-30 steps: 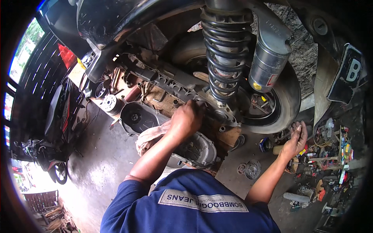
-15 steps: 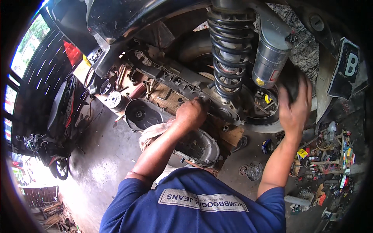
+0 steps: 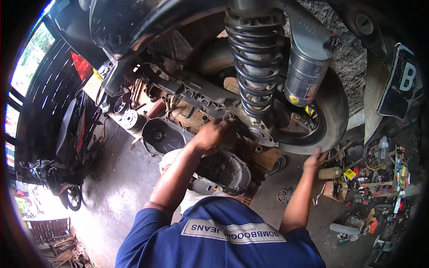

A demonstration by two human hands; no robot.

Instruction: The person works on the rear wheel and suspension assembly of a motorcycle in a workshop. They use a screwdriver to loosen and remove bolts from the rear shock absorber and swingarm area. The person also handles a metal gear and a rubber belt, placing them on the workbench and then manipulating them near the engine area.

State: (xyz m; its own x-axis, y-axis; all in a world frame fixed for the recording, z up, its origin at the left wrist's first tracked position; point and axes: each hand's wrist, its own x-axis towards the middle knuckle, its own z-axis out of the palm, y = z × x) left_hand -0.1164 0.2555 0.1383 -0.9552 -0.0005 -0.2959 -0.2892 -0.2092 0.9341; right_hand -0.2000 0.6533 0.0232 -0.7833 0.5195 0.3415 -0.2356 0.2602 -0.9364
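Note:
My left hand (image 3: 216,135) is closed at the dark engine casing (image 3: 196,96) of a motorcycle, just left of the coil-spring shock absorber (image 3: 254,58). What its fingers grip there is hidden. Below my left forearm lie an opened metal cover (image 3: 230,172) and a pale cloth (image 3: 167,161). My right hand (image 3: 315,161) is just below the lower edge of the rear tyre (image 3: 336,114). Its fingers point upward, apart from any object I can see; they look small and slightly blurred.
A round dark cover (image 3: 161,134), a silver drum-shaped part (image 3: 130,119) and several tools lie on a wooden board (image 3: 185,111). Parts and bottles clutter the right floor, beside a yellow packet (image 3: 350,174). Another motorcycle (image 3: 69,129) stands left. A silver canister (image 3: 306,73) hangs beside the spring.
My right hand has come off the tyre's side and moved down to below its lower edge. My left hand has shifted slightly left and down, staying at the casing.

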